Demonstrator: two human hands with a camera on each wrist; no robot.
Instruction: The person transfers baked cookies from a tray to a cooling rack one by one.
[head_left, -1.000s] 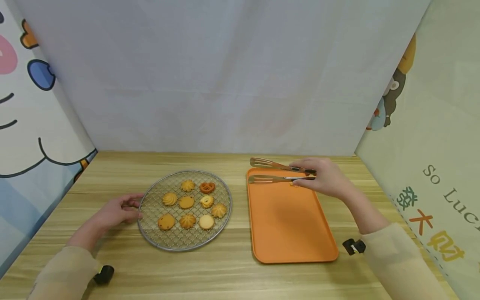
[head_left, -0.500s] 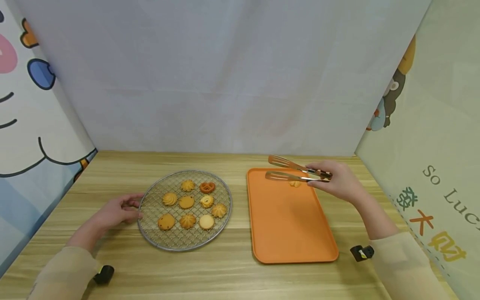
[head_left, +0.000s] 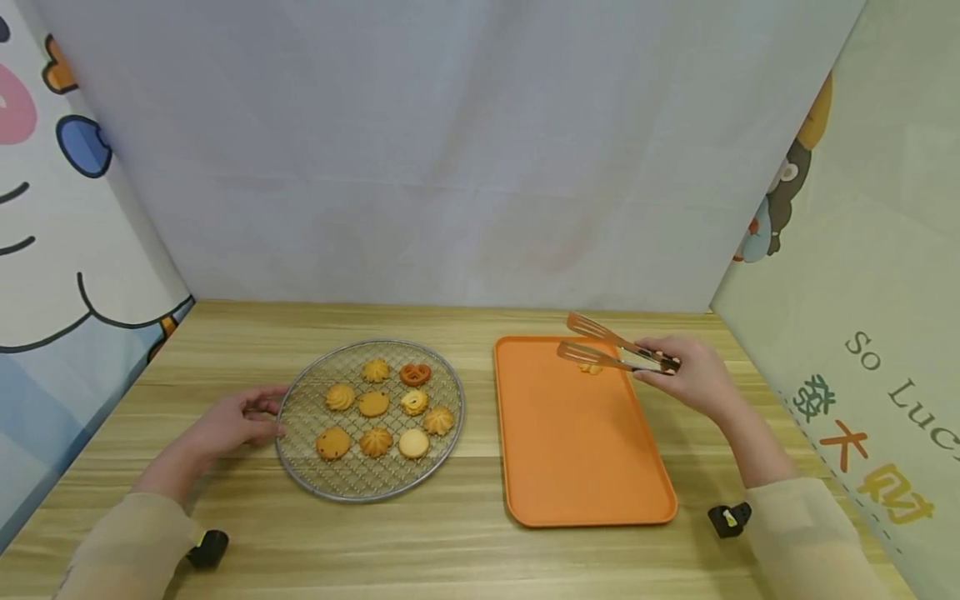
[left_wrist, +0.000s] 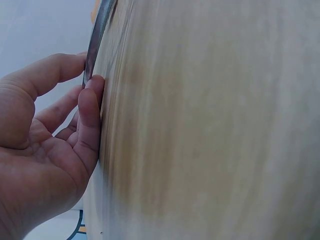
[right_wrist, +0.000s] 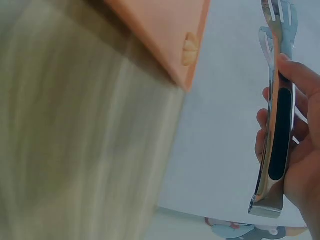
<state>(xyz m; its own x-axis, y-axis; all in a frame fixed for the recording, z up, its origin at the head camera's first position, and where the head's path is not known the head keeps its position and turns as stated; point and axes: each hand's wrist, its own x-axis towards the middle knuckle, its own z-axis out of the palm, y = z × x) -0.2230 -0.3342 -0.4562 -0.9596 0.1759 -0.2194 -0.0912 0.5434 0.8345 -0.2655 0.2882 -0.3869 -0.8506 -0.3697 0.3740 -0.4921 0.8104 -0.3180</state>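
Note:
My left hand [head_left: 234, 423] pinches the left rim of a round wire rack [head_left: 296, 475]; in the left wrist view the thumb and fingers [left_wrist: 89, 107] lie on either side of the metal rim [left_wrist: 95, 42]. Several cookies rest on the mesh, among them a pretzel-shaped cookie [head_left: 415, 375] and a pale round cookie [head_left: 413, 443]. My right hand [head_left: 693, 375] grips metal tongs [head_left: 596, 357] with dark handle grips, their two slotted ends apart and nothing between them. Below the tongs, one cookie [right_wrist: 190, 49] lies in the far right corner of the orange tray [head_left: 585, 450].
The rack and tray stand side by side on a wood-grain table [head_left: 420, 550], with a strip of table between them. A pale cloth backdrop [head_left: 450, 167] rises behind. Printed panels [head_left: 847, 250] flank the table left and right.
My right hand has moved to the right with the tongs, drawing them away from the tray's far left side. The cookie in the tray's corner now shows more. My left hand has stayed put.

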